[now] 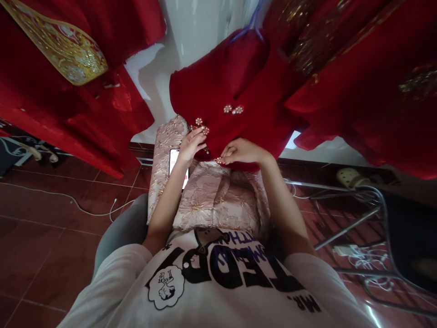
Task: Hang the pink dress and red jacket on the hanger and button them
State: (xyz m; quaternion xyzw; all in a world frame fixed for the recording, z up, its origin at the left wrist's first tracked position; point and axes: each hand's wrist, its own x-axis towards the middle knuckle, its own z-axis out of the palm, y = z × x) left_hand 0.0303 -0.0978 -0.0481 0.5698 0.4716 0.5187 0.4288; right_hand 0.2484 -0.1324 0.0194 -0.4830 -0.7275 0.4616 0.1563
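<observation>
A dark red garment (208, 91) hangs on a blue hanger (252, 29), its lower part hanging down to my lap. On its front sits a pair of beaded flower clasps (234, 109). My left hand (191, 143) is over the garment's left edge, fingers extended and a little apart, fingertips at a beaded flower ornament (200, 124). A small dangling bead piece (206, 150) shows just below that hand. My right hand (241, 151) is closed near the hem, thumb and fingers pinching a small gold beaded ornament (217, 160). Its details are too small to make out.
Pink-gold brocade fabric (218, 196) covers my lap, with a phone (173, 157) on it at the left. More red garments (136, 27) hang on both sides. A metal-framed chair (385, 218), cables (365, 257) and a clog (348, 177) are at the right.
</observation>
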